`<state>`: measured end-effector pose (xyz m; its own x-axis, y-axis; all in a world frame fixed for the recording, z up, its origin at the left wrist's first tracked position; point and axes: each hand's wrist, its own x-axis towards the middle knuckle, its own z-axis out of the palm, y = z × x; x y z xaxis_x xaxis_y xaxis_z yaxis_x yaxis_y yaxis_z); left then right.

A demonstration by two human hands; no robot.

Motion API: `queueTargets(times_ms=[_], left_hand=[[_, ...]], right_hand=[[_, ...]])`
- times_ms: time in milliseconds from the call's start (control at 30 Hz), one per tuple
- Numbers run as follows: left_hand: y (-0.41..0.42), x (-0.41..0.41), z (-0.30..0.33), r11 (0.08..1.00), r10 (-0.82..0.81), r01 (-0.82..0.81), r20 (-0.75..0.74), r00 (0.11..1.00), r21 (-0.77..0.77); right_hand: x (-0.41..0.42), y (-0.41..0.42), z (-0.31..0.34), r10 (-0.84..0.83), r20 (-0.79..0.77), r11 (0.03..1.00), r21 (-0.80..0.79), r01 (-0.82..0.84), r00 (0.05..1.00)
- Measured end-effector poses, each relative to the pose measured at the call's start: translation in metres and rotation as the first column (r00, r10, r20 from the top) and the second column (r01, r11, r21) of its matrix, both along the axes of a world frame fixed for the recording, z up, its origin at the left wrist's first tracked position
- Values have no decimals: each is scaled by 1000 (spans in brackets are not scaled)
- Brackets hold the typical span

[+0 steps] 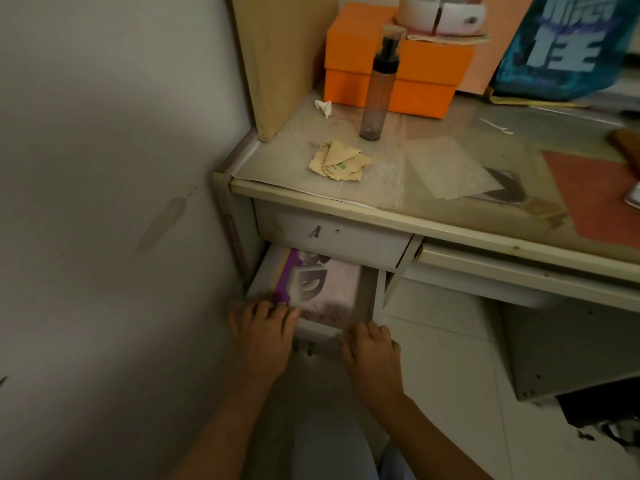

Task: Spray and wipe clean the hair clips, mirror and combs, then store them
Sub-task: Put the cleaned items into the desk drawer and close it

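Below the table [433, 216] edge, at its left end by the wall, I see a lower drawer [322, 336] pulled partway out. My left hand [263, 327] rests on the drawer's front left corner with fingers curled over the rim, grasping it. My right hand [372, 351] sits on the front right corner, its fingers likewise bent over the front edge. Inside the drawer lies a white and purple printed box [318, 289], filling most of what shows; I cannot make out any clips, mirror or combs in there, and the picture is blurred at that spot. Just above it, an upper drawer [329, 233] stands closed, overhanging the back of the open one.

On the table top, a tall clear spray bottle [379, 88] with a dark pump stands upright, just before an orange box [394, 67]. A folded tan wiping cloth [341, 161] lies near the bottle, closer to me, apart from it. A small crumpled white scrap [323, 107] lies left of the bottle. A white round object [440, 12] sits on top of the orange box, and a blue printed bag [561, 46] stands to the right. An upright wooden board [273, 60] leans at the table's left back corner against the wall.
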<state>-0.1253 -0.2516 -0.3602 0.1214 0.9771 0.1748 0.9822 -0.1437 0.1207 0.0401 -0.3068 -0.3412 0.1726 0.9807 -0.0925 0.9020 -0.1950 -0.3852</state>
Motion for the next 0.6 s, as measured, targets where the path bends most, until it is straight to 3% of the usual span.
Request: queueTargets(times_ms=[400, 600], left_hand=[[-33, -7, 3, 990, 119, -116, 29, 992, -77], [-43, -13, 4, 988, 87, -82, 36, 996, -128]], right_hand=[[-7, -22, 2, 18, 18, 992, -129, -16, 1000], [-11, -32, 3, 49, 33, 988, -151, -43, 998]])
